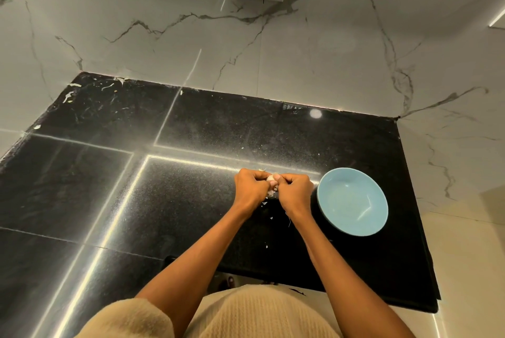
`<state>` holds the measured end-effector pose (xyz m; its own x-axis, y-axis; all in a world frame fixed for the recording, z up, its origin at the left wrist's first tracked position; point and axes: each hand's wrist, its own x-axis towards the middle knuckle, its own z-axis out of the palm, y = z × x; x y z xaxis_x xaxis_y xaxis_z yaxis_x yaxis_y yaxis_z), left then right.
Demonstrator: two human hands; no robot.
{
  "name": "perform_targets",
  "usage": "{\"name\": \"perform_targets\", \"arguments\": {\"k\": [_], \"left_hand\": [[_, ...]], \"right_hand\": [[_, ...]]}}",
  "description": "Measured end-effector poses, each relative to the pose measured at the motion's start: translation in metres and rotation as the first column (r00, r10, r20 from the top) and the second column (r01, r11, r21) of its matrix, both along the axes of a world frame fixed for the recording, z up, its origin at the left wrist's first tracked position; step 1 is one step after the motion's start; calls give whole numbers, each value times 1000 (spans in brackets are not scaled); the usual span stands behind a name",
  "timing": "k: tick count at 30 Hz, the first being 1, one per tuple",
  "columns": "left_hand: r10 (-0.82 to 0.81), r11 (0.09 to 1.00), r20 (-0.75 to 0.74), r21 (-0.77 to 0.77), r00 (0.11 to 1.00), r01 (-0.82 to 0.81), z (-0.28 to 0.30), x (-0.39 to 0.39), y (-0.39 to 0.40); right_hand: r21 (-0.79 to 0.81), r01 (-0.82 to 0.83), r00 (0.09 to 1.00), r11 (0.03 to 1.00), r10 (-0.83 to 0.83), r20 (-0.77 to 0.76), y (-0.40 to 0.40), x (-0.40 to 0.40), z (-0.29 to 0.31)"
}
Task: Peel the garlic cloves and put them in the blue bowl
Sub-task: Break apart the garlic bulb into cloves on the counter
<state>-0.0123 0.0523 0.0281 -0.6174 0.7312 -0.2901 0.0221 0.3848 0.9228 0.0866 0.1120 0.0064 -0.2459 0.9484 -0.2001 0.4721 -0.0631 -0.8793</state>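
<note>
From the head camera, both hands meet over the black table (pixel 191 201). The left hand (pixel 250 188) and the right hand (pixel 296 191) each curl their fingers in a pinching grip on the same piece of garlic (pixel 271 179), which sits between the two grips, mostly hidden. Small flakes of peel (pixel 269 202) lie on the table just under and behind the grips. The blue bowl (pixel 352 201) stands just right of the right hand's grip, holding nothing visible.

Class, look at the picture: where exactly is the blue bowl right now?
In the head view, the blue bowl sits on the black countertop, just right of the right hand, near the counter's right edge.
</note>
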Motion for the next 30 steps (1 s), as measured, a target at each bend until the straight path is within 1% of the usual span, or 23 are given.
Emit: {"name": "perform_targets", "arguments": {"k": [3, 8, 12, 17, 20, 23, 25, 28, 30], "left_hand": [[28, 999, -9, 18, 1000, -28, 0, 5, 0], [6, 1000, -42, 19, 999, -5, -7, 7, 0], [19, 1000, -47, 25, 999, -17, -9, 11, 2], [14, 999, -7, 43, 1000, -14, -11, 12, 2], [-2, 999, 31, 49, 1000, 1, -7, 9, 2], [8, 999, 4, 48, 1000, -8, -5, 5, 3], [32, 998, -3, 55, 999, -32, -4, 3, 4], [36, 997, -6, 65, 999, -35, -7, 3, 6], [31, 999, -5, 44, 999, -31, -11, 3, 7]], "right_hand": [[36, 57, 998, 998, -57, -12, -5, -4, 3], [90, 88, 996, 992, -88, 0, -10, -8, -2], [157, 90, 994, 983, -97, 40, -12, -9, -5], [179, 83, 994, 980, -94, 54, -10, -5, -9], [179, 46, 997, 983, -57, 57, -6, -3, -11], [166, -24, 998, 986, 16, 53, -4, -3, -5], [123, -61, 997, 991, 54, 58, -5, -4, 0], [40, -113, 985, 993, 107, 139, -3, -6, 0], [36, -180, 966, 983, 170, 195, -3, -5, 0]]}}
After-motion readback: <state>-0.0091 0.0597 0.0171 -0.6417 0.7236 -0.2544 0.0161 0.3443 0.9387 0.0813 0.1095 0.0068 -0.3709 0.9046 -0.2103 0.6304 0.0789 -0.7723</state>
